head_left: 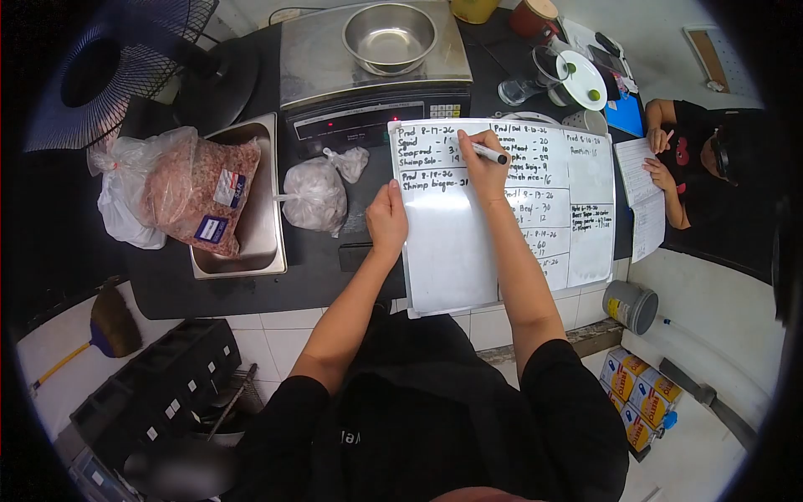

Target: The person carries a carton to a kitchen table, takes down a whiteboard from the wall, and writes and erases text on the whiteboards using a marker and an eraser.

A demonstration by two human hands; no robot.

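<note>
A whiteboard (pixel 452 243) covered with handwritten lists lies tilted over the table's front edge. My left hand (pixel 387 219) grips its left edge, fingers wrapped behind it. My right hand (pixel 487 170) is closed around a black-and-white marker (pixel 488 153) over the upper part of the board, beside the list in the top left column. Left of the board are two tied plastic bags, a large one (pixel 315 197) and a small one (pixel 351 163). A big bag of ground meat (pixel 201 188) with labels rests in a steel tray (pixel 278 243).
Behind the board stands a scale (pixel 376 113) holding a steel bowl (pixel 390 38). A plate (pixel 583 84) with green citrus, a glass and a fan (pixel 100 71) are around it. At right, a co-worker (pixel 703 159) handles papers (pixel 640 184). A grey bucket (pixel 630 307) is on the floor.
</note>
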